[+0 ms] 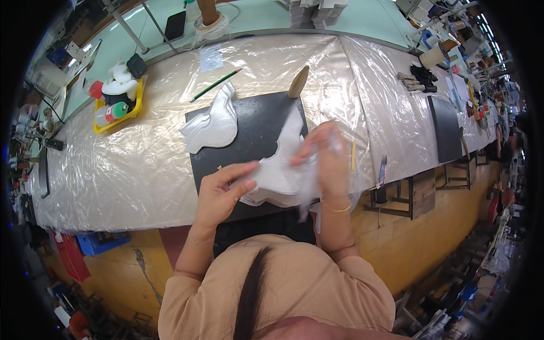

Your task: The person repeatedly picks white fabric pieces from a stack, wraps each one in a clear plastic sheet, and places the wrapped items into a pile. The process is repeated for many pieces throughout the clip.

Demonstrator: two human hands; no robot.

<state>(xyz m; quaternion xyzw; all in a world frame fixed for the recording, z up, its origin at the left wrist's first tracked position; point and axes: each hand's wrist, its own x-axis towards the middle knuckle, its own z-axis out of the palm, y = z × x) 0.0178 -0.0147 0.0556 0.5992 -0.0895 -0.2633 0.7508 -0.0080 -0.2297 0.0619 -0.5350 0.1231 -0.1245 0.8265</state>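
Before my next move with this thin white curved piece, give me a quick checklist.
1. Left hand at the thin white curved piece: ok, at its left edge.
2. Right hand grip: cannot tell, motion blur.
3. Stack of white curved pieces wholly on the black rectangular board: not ok, it overhangs the edge.
4. Slim green pencil off the board: ok.
5. Yellow plastic tray clear of both hands: ok.

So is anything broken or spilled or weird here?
Yes, one thing: the yellow floor has a dark, jagged mark, down at the left below the table. It looks odd because it breaks up the yellow; it may be a crack or worn paint, I can't tell. I see no spill.
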